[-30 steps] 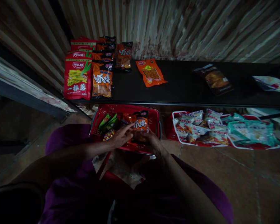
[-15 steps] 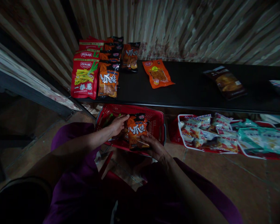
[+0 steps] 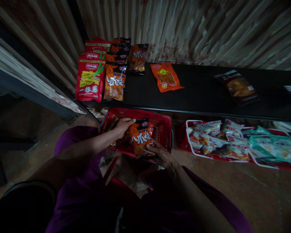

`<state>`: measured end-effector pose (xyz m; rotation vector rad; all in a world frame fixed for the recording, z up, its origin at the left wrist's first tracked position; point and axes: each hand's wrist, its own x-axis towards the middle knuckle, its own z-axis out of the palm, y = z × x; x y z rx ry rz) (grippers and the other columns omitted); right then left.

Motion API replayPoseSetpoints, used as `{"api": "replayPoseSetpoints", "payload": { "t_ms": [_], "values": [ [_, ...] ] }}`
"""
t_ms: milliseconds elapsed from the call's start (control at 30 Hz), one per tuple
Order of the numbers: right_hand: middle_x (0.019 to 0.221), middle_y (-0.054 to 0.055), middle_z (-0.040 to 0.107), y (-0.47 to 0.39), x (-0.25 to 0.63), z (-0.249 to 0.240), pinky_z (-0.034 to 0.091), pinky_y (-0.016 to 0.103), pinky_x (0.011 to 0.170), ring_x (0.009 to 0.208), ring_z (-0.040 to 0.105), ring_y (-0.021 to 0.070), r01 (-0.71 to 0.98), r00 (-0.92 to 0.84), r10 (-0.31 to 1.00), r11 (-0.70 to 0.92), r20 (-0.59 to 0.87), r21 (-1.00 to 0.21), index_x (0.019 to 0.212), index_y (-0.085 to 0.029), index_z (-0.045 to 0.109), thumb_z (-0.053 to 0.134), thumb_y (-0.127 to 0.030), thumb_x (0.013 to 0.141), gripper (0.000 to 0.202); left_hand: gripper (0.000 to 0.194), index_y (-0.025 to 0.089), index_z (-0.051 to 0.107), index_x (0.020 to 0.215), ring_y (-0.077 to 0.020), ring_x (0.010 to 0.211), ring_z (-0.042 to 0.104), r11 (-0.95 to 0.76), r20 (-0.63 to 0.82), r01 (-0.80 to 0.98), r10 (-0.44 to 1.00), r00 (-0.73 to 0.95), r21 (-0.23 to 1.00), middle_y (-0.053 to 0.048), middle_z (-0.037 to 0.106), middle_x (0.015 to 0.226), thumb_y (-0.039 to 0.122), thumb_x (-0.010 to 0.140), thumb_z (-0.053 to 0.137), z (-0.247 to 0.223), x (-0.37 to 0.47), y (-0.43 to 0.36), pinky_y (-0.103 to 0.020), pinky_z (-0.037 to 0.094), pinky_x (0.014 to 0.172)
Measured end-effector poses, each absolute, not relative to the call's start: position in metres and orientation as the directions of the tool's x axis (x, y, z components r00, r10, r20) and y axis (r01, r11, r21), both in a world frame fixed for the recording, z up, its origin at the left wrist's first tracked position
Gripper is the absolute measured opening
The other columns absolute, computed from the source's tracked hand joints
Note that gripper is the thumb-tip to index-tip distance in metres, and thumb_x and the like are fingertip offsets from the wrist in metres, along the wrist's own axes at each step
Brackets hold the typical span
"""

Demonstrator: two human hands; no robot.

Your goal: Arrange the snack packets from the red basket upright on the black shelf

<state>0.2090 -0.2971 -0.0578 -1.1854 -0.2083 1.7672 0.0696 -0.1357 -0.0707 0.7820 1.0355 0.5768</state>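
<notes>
An orange and black snack bag (image 3: 142, 137) is held over a red basket (image 3: 166, 129) between my two hands. My left hand (image 3: 122, 127) grips its upper left edge, thumb toward the top. At its lower right, my right hand (image 3: 161, 153) is closed on the bag, with the thumb on the front. Other packets lie in the basket's left part, partly hidden by my left hand. On the black shelf (image 3: 199, 87) above, matching orange and black bags (image 3: 115, 82) stand in a row beside red snack bags (image 3: 90, 81).
A flat orange packet (image 3: 166, 77) and a dark brown packet (image 3: 239, 86) lie farther right on the shelf. Below, a basket of white and red packets (image 3: 213, 137) stands beside one with teal packets (image 3: 276, 149). A metal frame runs along the left.
The held bag has tilted slightly, its lower end still in my right hand. My left hand stays at its upper left. The view has shifted a little.
</notes>
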Motion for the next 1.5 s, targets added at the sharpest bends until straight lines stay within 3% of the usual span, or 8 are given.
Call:
{"api": "replayPoseSetpoints", "payload": {
  "t_ms": [233,433,700,867,1033,1233,1367,1500],
  "values": [
    [0.092,-0.002,0.073,-0.295,0.206,-0.055,0.056,0.028,0.073,0.079,0.069,0.0157,-0.635,-0.048,0.78,-0.506,-0.623,-0.584,0.1,-0.026,0.062,0.081,-0.025,0.064,0.041,0.027,0.016,0.06,0.064,-0.0089,0.053,0.054,0.586,-0.544,-0.091,0.792,0.278,0.806,0.0,0.063,0.061,0.035,0.061,0.081,-0.067,0.074,-0.136,-0.021,0.042,0.054],
    [0.092,0.0,0.073,-0.298,0.205,-0.055,0.056,0.024,0.067,0.08,0.069,0.0156,-0.641,-0.029,0.763,-0.51,-0.646,-0.574,0.091,-0.025,0.065,0.082,-0.024,0.063,0.033,0.027,0.017,0.06,0.063,-0.0104,0.054,0.055,0.612,-0.569,-0.079,0.77,0.29,0.787,0.0,0.064,0.061,0.033,0.06,0.081,-0.07,0.07,-0.133,-0.024,0.043,0.057],
    [0.087,-0.003,0.073,-0.297,0.204,-0.048,0.057,0.023,0.06,0.071,0.069,0.0143,-0.619,-0.045,0.758,-0.533,-0.651,-0.577,0.113,-0.029,0.059,0.082,-0.017,0.061,0.057,0.029,0.017,0.06,0.066,-0.0115,0.062,0.059,0.617,-0.568,-0.115,0.771,0.286,0.779,-0.001,0.065,0.068,0.036,0.06,0.081,-0.077,0.07,-0.13,-0.025,0.046,0.064],
    [0.084,-0.003,0.073,-0.295,0.205,-0.047,0.056,0.022,0.057,0.072,0.07,0.0152,-0.626,0.023,0.745,-0.509,-0.667,-0.591,0.111,-0.029,0.059,0.082,-0.017,0.06,0.057,0.032,0.02,0.063,0.088,-0.0163,0.074,0.063,0.719,-0.664,-0.035,0.659,0.354,0.694,-0.004,0.069,0.084,0.044,0.07,0.071,-0.068,0.068,-0.135,-0.027,0.048,0.066],
    [0.085,-0.003,0.073,-0.291,0.208,-0.054,0.055,0.023,0.059,0.076,0.069,0.0152,-0.654,0.108,0.731,-0.458,-0.674,-0.602,0.097,-0.027,0.063,0.081,-0.021,0.062,0.04,0.035,0.017,0.064,0.09,-0.0183,0.069,0.062,0.782,-0.742,0.179,0.455,0.491,0.598,-0.008,0.068,0.084,0.047,0.072,0.066,-0.065,0.059,-0.157,-0.03,0.05,0.063],
    [0.088,-0.003,0.071,-0.288,0.205,-0.063,0.054,0.033,0.081,0.091,0.066,0.0191,-0.696,0.161,0.764,-0.361,-0.625,-0.621,0.089,-0.025,0.063,0.083,-0.029,0.06,0.035,0.041,0.017,0.063,0.095,-0.0195,0.086,0.063,0.78,-0.638,0.204,0.297,0.711,0.592,-0.008,0.067,0.101,0.033,0.062,0.082,-0.071,0.051,-0.182,-0.038,0.053,0.078],
    [0.089,-0.001,0.071,-0.287,0.205,-0.068,0.052,0.035,0.084,0.095,0.065,0.0201,-0.677,0.16,0.77,-0.371,-0.618,-0.636,0.09,-0.023,0.063,0.082,-0.034,0.061,0.035,0.04,0.014,0.064,0.093,-0.0174,0.088,0.063,0.784,-0.572,0.113,0.337,0.747,0.61,-0.009,0.066,0.101,0.02,0.058,0.084,-0.074,0.052,-0.188,-0.041,0.048,0.09],
    [0.086,-0.002,0.071,-0.288,0.207,-0.073,0.053,0.034,0.084,0.094,0.065,0.0199,-0.663,0.167,0.762,-0.383,-0.625,-0.644,0.087,-0.024,0.063,0.081,-0.035,0.063,0.032,0.039,0.014,0.065,0.092,-0.0147,0.078,0.063,0.76,-0.611,0.133,0.39,0.689,0.636,-0.005,0.068,0.087,0.004,0.057,0.078,-0.076,0.055,-0.188,-0.038,0.048,0.087]
  ]
}}
